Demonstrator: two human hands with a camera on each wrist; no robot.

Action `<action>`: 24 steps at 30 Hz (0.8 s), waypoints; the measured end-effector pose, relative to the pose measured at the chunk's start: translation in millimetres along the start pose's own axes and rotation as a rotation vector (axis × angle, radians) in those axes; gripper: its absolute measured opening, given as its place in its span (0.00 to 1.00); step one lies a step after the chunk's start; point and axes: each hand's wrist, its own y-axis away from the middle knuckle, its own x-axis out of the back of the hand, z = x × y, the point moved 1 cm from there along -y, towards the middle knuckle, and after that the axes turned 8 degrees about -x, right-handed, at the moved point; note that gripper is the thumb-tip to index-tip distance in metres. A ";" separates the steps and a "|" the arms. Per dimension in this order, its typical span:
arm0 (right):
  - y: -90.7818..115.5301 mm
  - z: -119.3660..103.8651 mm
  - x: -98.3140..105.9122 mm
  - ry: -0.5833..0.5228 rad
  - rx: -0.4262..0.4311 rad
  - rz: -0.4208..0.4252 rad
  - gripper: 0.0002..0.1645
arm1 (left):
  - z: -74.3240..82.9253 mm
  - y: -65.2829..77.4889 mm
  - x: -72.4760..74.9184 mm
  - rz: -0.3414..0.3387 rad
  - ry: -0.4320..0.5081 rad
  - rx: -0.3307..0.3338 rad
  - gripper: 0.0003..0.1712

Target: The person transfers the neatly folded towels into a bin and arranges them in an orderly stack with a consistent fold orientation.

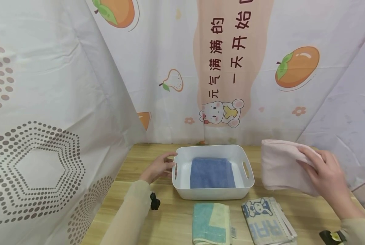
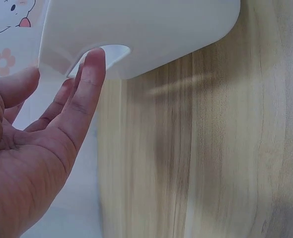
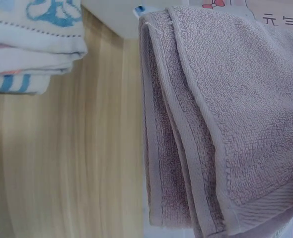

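My left hand [image 1: 161, 166] is at the left end of a white plastic basket [image 1: 211, 194], its thumb at the rim and its fingers [image 2: 89, 74] at the oval handle hole. Inside the basket lies a folded blue towel [image 1: 211, 173]. Raised to the right of the basket, my right hand [image 1: 328, 172] grips a folded pale pink towel [image 1: 282, 166] by its right side. The layered edges of this towel hang open in the right wrist view, where most of the hand is hidden.
In front of the basket, a folded green and yellow towel [image 1: 210, 224] lies on the wooden table [image 1: 167, 221]. Beside it is a folded blue and grey patterned towel [image 1: 269, 221]. A printed curtain [image 1: 170, 102] hangs behind, with another at the left.
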 end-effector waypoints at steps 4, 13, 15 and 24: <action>-5.7 -4.2 -2.1 -0.004 0.000 0.010 0.34 | -1.0 -1.0 -0.5 -0.003 -0.017 -0.026 0.30; -20.5 -15.5 -8.0 -0.014 0.040 0.019 0.32 | 1.3 -3.9 -3.4 0.010 -0.082 -0.074 0.28; -23.5 -18.0 -10.0 -0.019 0.047 0.020 0.31 | 5.0 -3.9 -5.2 0.022 -0.115 -0.097 0.27; -37.0 -33.9 -17.9 -0.060 0.064 0.003 0.31 | 28.2 -1.3 -19.2 0.091 -0.244 -0.159 0.29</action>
